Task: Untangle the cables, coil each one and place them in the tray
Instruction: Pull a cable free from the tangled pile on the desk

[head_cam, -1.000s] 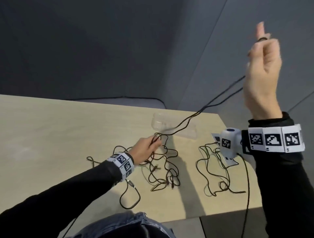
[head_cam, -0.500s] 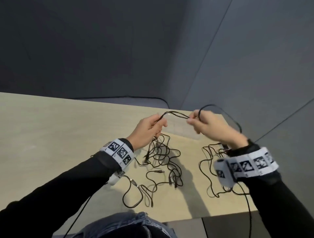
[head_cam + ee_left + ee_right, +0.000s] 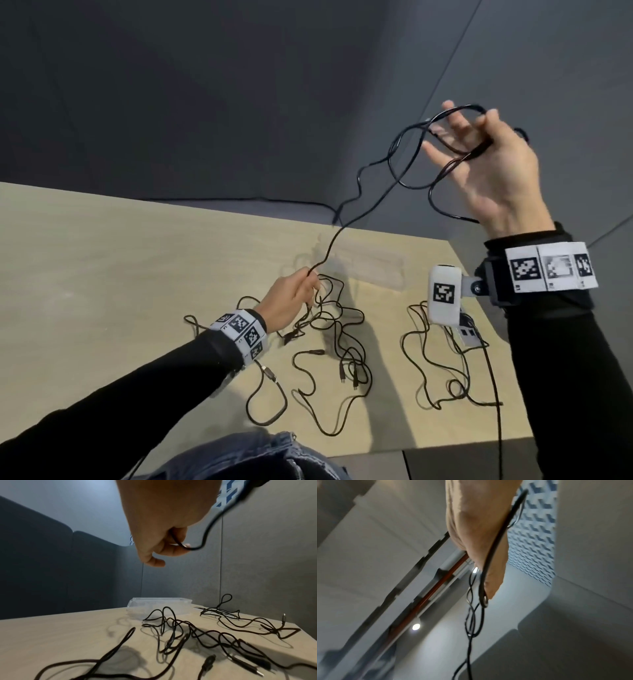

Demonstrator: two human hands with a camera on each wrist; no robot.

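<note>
My right hand (image 3: 474,150) is raised high at the right. Loops of one black cable (image 3: 407,161) hang from it, caught between thumb and palm, with the fingers spread. That cable (image 3: 488,566) runs along my right hand (image 3: 479,534) in the right wrist view. From the loops it drops to my left hand (image 3: 308,279), which pinches it just above the table. The pinched cable (image 3: 190,548) shows under my left hand (image 3: 163,536). Below lies a tangle of black cables (image 3: 337,337) (image 3: 173,630). A clear plastic tray (image 3: 371,269) (image 3: 159,602) stands behind the tangle.
Another loose black cable (image 3: 435,370) (image 3: 248,624) sprawls at the table's right end over a small white card (image 3: 467,334). The wooden table (image 3: 102,274) ends close to the right of it. Grey partition walls stand behind. A dark lead hangs from my right wristband.
My hands met above the tray half a second ago. Since then my right hand has risen up and right with the loops, and my left hand has dropped back down towards the tangle.
</note>
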